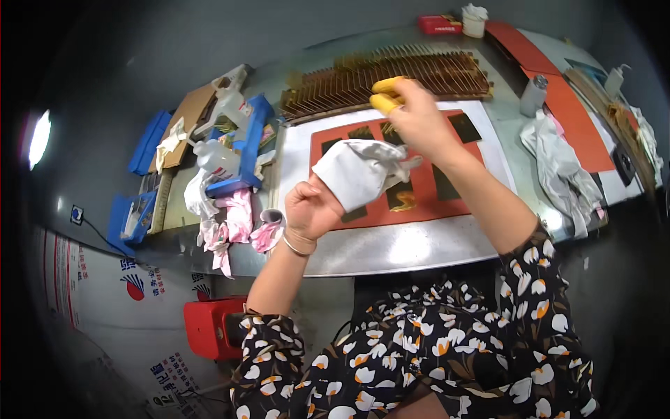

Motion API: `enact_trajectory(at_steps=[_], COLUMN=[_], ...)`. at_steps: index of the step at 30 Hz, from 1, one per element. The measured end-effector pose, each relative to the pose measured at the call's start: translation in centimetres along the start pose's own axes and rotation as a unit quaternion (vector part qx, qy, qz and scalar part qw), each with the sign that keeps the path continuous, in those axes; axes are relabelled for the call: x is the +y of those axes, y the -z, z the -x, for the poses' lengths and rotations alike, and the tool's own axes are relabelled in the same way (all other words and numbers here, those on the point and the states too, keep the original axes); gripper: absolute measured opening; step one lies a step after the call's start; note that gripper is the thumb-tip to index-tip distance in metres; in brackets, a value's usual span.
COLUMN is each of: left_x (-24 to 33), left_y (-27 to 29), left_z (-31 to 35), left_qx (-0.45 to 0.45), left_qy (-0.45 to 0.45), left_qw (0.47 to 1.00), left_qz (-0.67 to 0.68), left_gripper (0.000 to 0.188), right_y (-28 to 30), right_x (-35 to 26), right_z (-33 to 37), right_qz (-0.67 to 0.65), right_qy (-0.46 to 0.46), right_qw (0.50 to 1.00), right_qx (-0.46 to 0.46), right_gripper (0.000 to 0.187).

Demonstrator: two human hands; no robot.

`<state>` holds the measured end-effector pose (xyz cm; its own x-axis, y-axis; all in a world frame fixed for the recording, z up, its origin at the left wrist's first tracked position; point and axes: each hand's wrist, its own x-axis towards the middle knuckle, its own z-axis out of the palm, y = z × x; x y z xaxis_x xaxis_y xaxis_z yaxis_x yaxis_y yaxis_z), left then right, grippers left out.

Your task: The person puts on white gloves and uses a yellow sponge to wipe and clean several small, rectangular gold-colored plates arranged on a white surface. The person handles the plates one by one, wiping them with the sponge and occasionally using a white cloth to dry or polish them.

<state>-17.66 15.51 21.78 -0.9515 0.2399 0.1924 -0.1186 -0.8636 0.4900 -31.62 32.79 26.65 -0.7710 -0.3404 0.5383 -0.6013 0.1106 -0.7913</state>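
A crumpled white cloth [359, 171] is in my left hand [314, 209], wrapped over the fingers with the thumb bent at its near edge; most of those fingers are hidden. Yellow finger cots cover two fingertips of my right hand [417, 115], which are apart with nothing visible between them. This hand is raised beyond the cloth, in front of a brown slotted rack [335, 94]. Beneath both hands lies a red mat [412, 181] with several dark rectangular pieces [449, 183] on it. A loose yellow finger cot [403, 201] rests on the mat.
At left, a blue tray [255, 140] holds white bottles [216, 157], with pink and white cloths [237, 216] beside it. At right are a white cloth [562, 167], a grey bottle [534, 96] and orange boards [576, 122]. A red box [440, 25] stands at the back.
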Motion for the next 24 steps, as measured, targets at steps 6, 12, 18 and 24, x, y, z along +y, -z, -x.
enact_trajectory(at_steps=[6, 12, 18, 24], left_x=[-0.9, -3.8, -4.1, -2.5], left_y=[-0.3, 0.9, 2.6, 1.5], left_z=[0.0, -2.5, -3.9, -5.6], left_qx=[0.042, 0.217, 0.238, 0.070], left_qy=[-0.068, -0.108, -0.149, -0.037], left_qw=[0.995, 0.967, 0.952, 0.934], left_qz=[0.052, -0.076, -0.122, -0.348], left_gripper=[0.078, 0.044, 0.030, 0.031], right_y=[4.3, -4.2, -5.6, -5.7], right_x=[-0.9, -1.6, -0.3, -0.9], right_z=[3.0, 7.9, 7.1, 8.8], right_qz=[0.014, 0.156, -0.048, -0.144], right_qy=[0.055, 0.193, 0.129, 0.061], right_qw=[0.996, 0.969, 0.990, 0.983], right_qx=[0.066, 0.011, -0.037, -0.098], right_gripper=[0.021, 0.022, 0.010, 0.006])
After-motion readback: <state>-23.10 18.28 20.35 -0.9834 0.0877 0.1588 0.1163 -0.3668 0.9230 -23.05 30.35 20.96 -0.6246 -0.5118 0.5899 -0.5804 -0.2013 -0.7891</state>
